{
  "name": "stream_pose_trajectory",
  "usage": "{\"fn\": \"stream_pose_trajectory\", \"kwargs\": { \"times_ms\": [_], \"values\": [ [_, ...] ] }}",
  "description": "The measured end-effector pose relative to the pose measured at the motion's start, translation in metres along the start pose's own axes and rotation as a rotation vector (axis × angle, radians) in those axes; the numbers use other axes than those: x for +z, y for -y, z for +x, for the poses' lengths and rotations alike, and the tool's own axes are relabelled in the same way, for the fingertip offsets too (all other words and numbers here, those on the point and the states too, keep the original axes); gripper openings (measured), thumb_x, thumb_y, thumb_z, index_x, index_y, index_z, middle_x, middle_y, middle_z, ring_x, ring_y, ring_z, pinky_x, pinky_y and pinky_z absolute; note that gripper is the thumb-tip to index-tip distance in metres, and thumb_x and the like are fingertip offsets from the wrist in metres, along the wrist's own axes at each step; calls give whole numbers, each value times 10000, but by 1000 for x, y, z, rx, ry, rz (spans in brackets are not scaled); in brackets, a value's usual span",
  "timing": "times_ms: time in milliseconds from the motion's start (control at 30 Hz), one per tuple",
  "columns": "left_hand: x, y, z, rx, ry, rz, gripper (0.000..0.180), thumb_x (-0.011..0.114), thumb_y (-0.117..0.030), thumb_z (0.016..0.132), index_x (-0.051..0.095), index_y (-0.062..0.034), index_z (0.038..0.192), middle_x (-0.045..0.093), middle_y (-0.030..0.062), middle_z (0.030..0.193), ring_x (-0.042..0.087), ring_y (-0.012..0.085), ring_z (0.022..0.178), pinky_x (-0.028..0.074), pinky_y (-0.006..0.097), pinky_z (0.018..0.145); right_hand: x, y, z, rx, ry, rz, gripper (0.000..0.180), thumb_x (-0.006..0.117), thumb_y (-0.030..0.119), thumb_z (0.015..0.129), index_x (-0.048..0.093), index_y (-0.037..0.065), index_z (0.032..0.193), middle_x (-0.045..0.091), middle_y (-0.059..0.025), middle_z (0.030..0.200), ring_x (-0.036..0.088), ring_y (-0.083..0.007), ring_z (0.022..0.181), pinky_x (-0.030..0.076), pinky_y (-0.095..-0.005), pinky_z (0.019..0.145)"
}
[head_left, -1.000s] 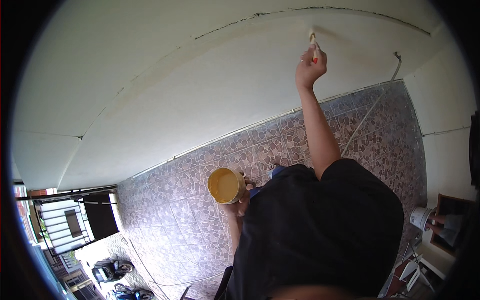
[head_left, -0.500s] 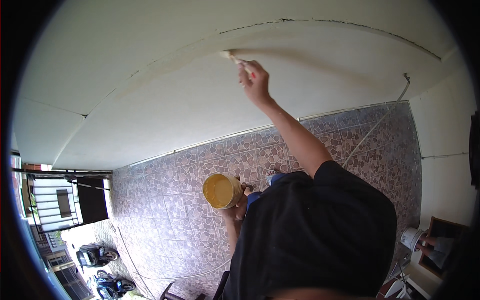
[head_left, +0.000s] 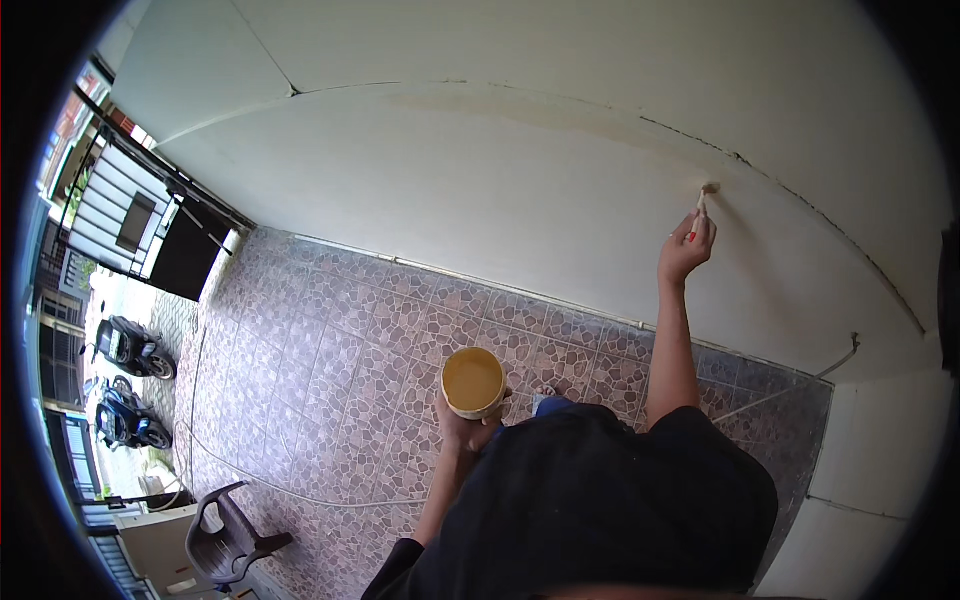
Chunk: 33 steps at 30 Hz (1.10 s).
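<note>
My right hand (head_left: 686, 250) is raised at the end of a stretched arm, closed round the pale handle of a paintbrush (head_left: 702, 200). The brush's bristles press against the off-white wall (head_left: 560, 190), just below a dark crack. Close to my body, my left hand (head_left: 462, 428) grips a small tub (head_left: 474, 384) from the side and below. Yellowish-tan paint shows inside it, and the tub's mouth faces up. A damp-looking tan band runs along the wall left of the brush.
Stone-patterned tiles (head_left: 340, 340) cover the floor. A dark plastic chair (head_left: 232, 540) stands at the lower left, near a hose (head_left: 330, 503) lying across the tiles. Motorbikes (head_left: 130, 425) are parked outside by a gate (head_left: 125, 215). A pipe (head_left: 800, 385) runs by the right corner.
My view has turned toward the left, bringing the chair into sight. The brush has moved right along the wall, and my left hand still holds the tub, now more upright.
</note>
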<state>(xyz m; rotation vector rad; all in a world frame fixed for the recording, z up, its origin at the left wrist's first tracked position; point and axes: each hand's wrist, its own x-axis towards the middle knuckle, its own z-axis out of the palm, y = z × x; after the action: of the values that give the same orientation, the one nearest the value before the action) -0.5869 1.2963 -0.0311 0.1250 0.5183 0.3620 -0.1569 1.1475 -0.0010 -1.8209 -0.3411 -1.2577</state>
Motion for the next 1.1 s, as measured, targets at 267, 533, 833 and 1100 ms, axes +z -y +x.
{"fn": "stream_pose_trajectory", "kwargs": {
  "times_ms": [267,533,833,1100],
  "values": [
    [3,-34,-15,20,61,28,575,318,-545,1055,548,-119,1365,705,146,1132,743,375,879,448,277,381,19,123,-74,423,712,560,251,646,151,1032,709,-74,1124,654,-77,849,659,-168,653,520,-288,544],
    [-17,-116,-35,40,67,22,538,338,-525,1056,568,-140,1353,710,110,1135,740,352,913,450,277,396,-29,229,-155,1064,924,738,269,705,204,997,721,-54,1072,643,-51,753,602,-105,586,462,-252,474],
    [-65,-214,-56,34,56,85,523,332,-512,1044,564,-150,1341,706,110,1121,730,340,905,451,276,408,-53,330,-224,1294,961,816,213,713,191,973,738,-15,1022,647,-51,763,596,-109,570,424,-248,463],
    [-103,-273,-74,-12,115,83,552,355,-545,1045,547,-140,1367,699,116,1141,728,373,932,459,268,396,-74,374,-267,1391,821,818,191,747,187,948,739,3,996,664,-52,750,620,-115,563,419,-247,450]
  ]
}}
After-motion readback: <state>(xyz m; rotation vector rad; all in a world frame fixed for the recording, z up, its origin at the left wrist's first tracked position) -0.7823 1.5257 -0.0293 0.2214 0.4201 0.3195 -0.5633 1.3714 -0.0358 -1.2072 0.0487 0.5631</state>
